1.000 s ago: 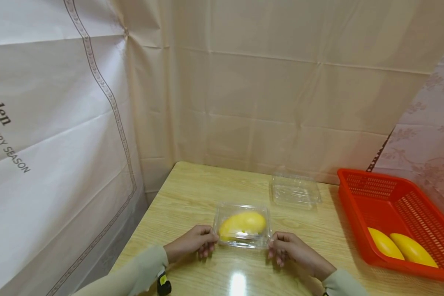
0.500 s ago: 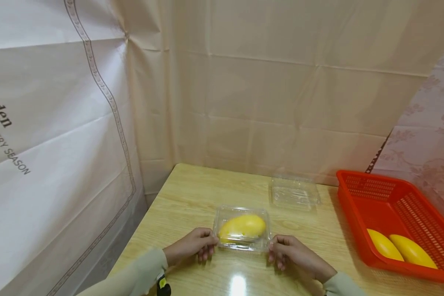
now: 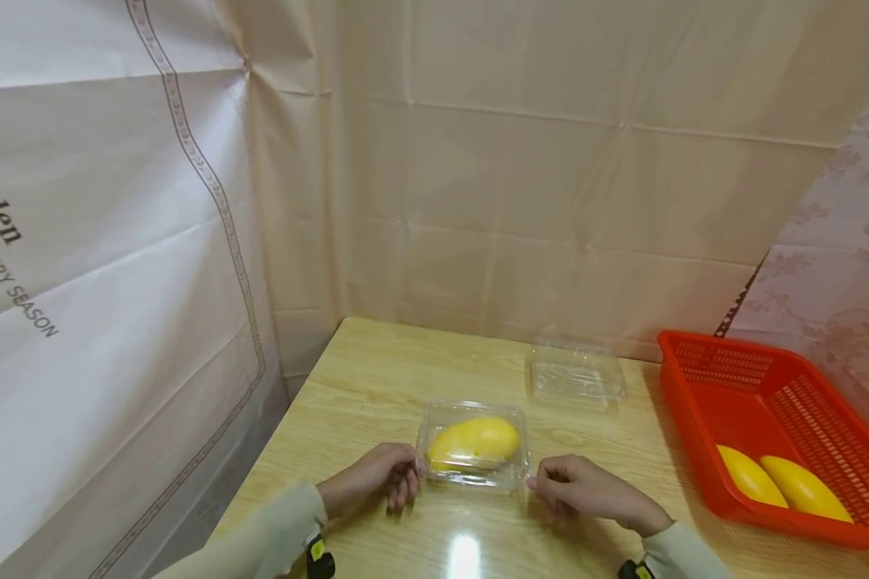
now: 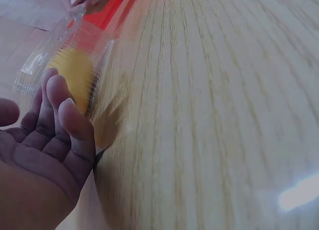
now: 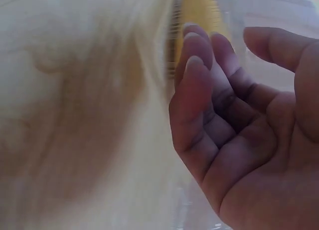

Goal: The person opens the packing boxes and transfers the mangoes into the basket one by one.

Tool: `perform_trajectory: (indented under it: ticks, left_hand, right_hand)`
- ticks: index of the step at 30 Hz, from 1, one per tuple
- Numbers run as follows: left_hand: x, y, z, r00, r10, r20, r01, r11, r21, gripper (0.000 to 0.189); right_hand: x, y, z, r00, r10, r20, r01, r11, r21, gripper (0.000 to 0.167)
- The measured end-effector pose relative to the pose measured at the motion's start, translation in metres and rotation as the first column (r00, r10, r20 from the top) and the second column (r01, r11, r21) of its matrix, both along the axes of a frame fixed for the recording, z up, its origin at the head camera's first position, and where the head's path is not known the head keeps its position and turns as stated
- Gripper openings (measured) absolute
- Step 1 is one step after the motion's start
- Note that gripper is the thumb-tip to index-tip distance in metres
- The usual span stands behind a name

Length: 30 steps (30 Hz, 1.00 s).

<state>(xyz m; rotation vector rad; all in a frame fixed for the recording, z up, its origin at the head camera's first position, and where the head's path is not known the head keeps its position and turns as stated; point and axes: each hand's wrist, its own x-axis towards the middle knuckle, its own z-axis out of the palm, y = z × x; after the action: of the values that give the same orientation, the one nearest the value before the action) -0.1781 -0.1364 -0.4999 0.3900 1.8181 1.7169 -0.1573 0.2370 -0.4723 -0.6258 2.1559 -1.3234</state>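
Note:
A clear plastic clamshell box (image 3: pixel 442 414) with its lid down stands on the table in the head view. One yellow mango (image 3: pixel 478 442) lies inside it. At the box's front left corner is my left hand (image 3: pixel 376 476); its fingers are loosely bent, and the left wrist view shows the thumb apart from them. My right hand (image 3: pixel 586 488) is at the front right corner, fingertips close to the edge. In the right wrist view its thumb stands away from the relaxed fingers (image 5: pixel 192 95), with nothing between them.
Behind and to the right sits another clear plastic container (image 3: pixel 578 376). A red basket (image 3: pixel 695 450) at the right holds two more yellow mangoes (image 3: pixel 804 486). The wooden table (image 3: pixel 376 378) ends at a beige cloth wall (image 3: pixel 492 201), with a white sheet (image 3: pixel 116 201) hanging on the left.
Both hands have loosened from the box's front corners. The right hand has shifted slightly right, and its fingers have changed pose. The box and mango have stayed in place.

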Motion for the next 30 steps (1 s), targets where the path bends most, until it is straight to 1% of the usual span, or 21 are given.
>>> perform_trajectory:
  ticks: [5,9,13,17,19,21,24,27,30]
  left_hand:
    - [0.0,-0.001,0.001,1.0,-0.011,-0.01,0.011,1.0,0.004,0.034]
    - [0.0,-0.002,0.0,1.0,-0.014,0.003,0.014,1.0,0.011,0.031]
    - [0.001,-0.003,0.0,1.0,-0.007,0.015,0.007,1.0,0.006,0.028]
    - [0.002,-0.004,0.0,1.0,-0.003,0.019,0.003,1.0,0.0,0.029]
    - [0.003,-0.004,0.0,1.0,-0.003,0.017,0.003,1.0,-0.001,0.029]
    - [0.003,-0.004,-0.001,1.0,-0.005,0.013,0.005,1.0,-0.002,0.029]
    - [0.002,-0.004,-0.001,1.0,-0.008,0.008,0.009,1.0,-0.007,0.029]
    - [0.001,-0.004,-0.002,1.0,-0.016,0.002,0.016,1.0,-0.01,0.03]
    - [0.0,-0.004,-0.003,1.0,-0.027,-0.007,0.027,1.0,-0.013,0.03]
  right_hand:
    - [0.001,-0.01,0.013,0.996,0.027,-0.085,-0.026,1.0,0.01,0.029]
    - [0.004,-0.024,0.02,0.985,0.052,-0.164,-0.053,0.999,-0.001,0.021]
    - [0.005,-0.043,0.025,0.963,0.084,-0.258,-0.085,0.996,0.006,0.017]
    - [0.006,-0.066,0.027,0.934,0.101,-0.343,-0.091,0.995,0.046,0.015]
    - [0.007,-0.078,0.027,0.909,0.11,-0.403,-0.083,0.993,0.084,0.014]
    - [0.008,-0.089,0.027,0.874,0.122,-0.471,-0.07,0.99,0.126,0.013]
    - [0.009,-0.105,0.027,0.812,0.131,-0.569,-0.032,0.983,0.18,0.014]
    - [0.01,-0.119,0.027,0.758,0.137,-0.638,0.018,0.973,0.23,0.015]
    - [0.011,-0.132,0.023,0.693,0.143,-0.707,0.083,0.958,0.275,0.016]
